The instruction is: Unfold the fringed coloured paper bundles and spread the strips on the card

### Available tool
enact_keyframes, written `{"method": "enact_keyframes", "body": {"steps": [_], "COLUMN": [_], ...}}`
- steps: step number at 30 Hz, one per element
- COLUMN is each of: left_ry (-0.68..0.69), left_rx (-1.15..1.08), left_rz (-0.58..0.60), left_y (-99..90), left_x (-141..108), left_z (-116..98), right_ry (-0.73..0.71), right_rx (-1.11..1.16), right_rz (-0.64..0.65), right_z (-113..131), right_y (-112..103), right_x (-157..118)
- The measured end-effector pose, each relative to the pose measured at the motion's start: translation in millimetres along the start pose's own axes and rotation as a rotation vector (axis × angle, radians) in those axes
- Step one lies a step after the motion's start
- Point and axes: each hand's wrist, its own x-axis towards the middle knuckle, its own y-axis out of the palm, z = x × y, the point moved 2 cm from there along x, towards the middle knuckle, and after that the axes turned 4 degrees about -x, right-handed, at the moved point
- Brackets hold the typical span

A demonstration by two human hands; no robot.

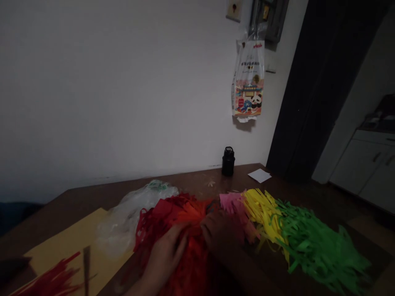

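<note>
One loose mound of red and orange strips fills the lower centre of the frame, its narrow, paper-like ribbons curled and tangled, deep red at the left and brighter orange towards the middle, beneath a person's left hand and right hand. The left hand's grip is partly open, thumb apart from the bent fingers, resting on the mound; the right hand's fingers curl down, in shadow, at its upper edge. Whether either grip has hold of any strips cannot be told in the dim, blurred light. To the right of the mound lie pink strips, yellow strips and a broad heap of green strips, fanned across the brown tabletop towards the lower right. Beside the mound at left, a crumpled clear plastic bag overlaps a yellow sheet, which carries more red strips in the lower left corner. A black bottle stands upright near the wall, right of centre.
</note>
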Motion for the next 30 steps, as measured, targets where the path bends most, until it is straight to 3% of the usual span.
{"method": "enact_keyframes", "body": {"steps": [4, 8, 16, 21, 26, 30], "left_ry": [0.161, 0.224, 0.284, 0.278, 0.203, 0.144], "left_rx": [0.061, 0.014, 0.02, 0.006, -0.047, -0.1], "left_rz": [-0.135, -0.13, -0.197, -0.201, -0.165, -0.132], "left_y": [-3.0, -4.4, -10.7, -12.0, -9.9, -7.7], "left_x": [-0.6, -1.8, -1.0, 0.1, 2.7, 2.8], "left_z": [-7.6, -10.6, -12.9, -16.2, -15.8, -13.2], "right_ry": [-0.085, -0.171, -0.186, -0.162, -0.231, -0.213], "right_rx": [-0.066, -0.15, -0.177, -0.193, -0.179, -0.175], "right_rz": [-0.028, -0.043, -0.07, -0.153, -0.236, -0.208], "right_z": [2.5, 6.3, 4.3, 7.3, 10.2, 8.6], "right_y": [-1.4, -2.2, 5.9, 3.7, 1.6, 4.0], "right_x": [2.8, 2.9, -1.7, 0.0, 1.4, 0.3]}}
